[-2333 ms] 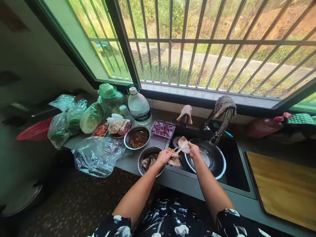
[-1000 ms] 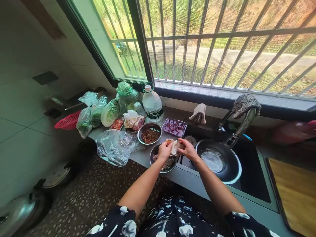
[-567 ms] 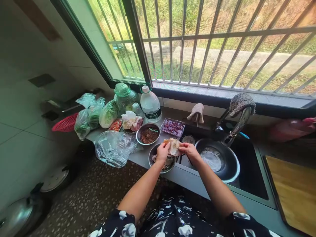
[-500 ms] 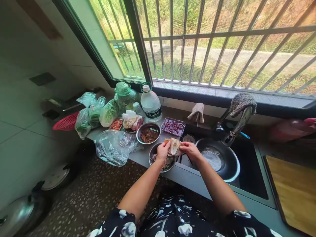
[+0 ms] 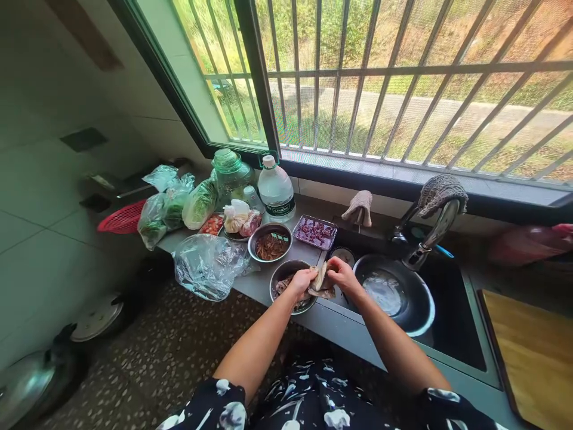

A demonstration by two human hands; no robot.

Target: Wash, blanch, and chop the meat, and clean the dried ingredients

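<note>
Between both hands is a limp, pale and brownish piece of flesh [image 5: 322,292] that looks like squid. My left hand [image 5: 302,282] pinches its left side, just above the near steel bowl [image 5: 273,285]. On its other side my right hand [image 5: 342,276] has its fingers closed at the flesh's edge. A whitish flap stands up between the fingertips, while a darker part hangs below. More greyish pieces lie in the near bowl, partly hidden by my left hand. Behind it sits a second steel bowl [image 5: 251,249] with brown strips in liquid.
A tray of dark red pieces [image 5: 316,232] stands behind my hands. To the right, a basin [image 5: 427,298] sits in the sink under the faucet [image 5: 441,224], beside a wooden board [image 5: 532,346]. Leftward are a plastic bag [image 5: 210,266], a cabbage [image 5: 200,203] and a large bottle [image 5: 275,191].
The flesh, spread flat between my hands before, is now folded upright with a part hanging lower. My hands have come closer together, the right one moving left. The view has shifted slightly.
</note>
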